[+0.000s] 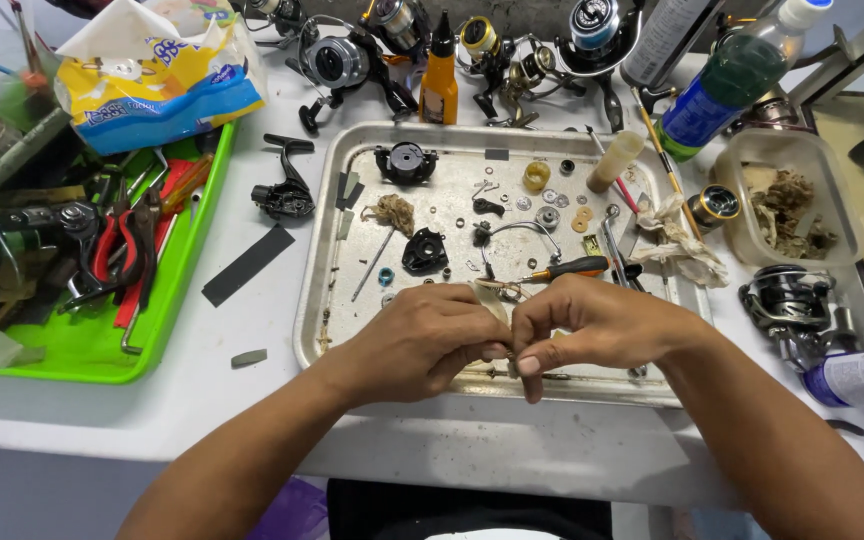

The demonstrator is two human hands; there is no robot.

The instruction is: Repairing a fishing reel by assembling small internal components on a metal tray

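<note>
Head view, fishing-reel strip-down in progress. My left hand (422, 340) and right hand (592, 325) meet over the near edge of the metal tray (352, 140), fingertips pressed together on a small pale scrap of cloth (493, 297) with a thin part inside it; the part itself is too small and too covered for me to name. Both hands are pinched shut on that bundle, just above the tray's front rim. I judge the step in hand to be wiping or working a small component clean between the fingers. The next move, as I read it, calls for a steady pinch and a set-down inside the tray, since loose parts this small would be lost on the counter (252, 400).

Containers:
- Metal tray: washers, rings, a yellow ring (536, 176), two black housing pieces (405, 161), a wire bail, a wad of fibre, and a screwdriver with a black and orange handle (572, 268).
- Green tray (214, 190), at left: red-handled pliers (117, 245), other hand tools and a dark reel body.
- Clear plastic tub (832, 170), at right: brownish clumps of dirty wadding.

Beyond the metal tray stand several reels, a small orange bottle (439, 85) and a green bottle (727, 85).
</note>
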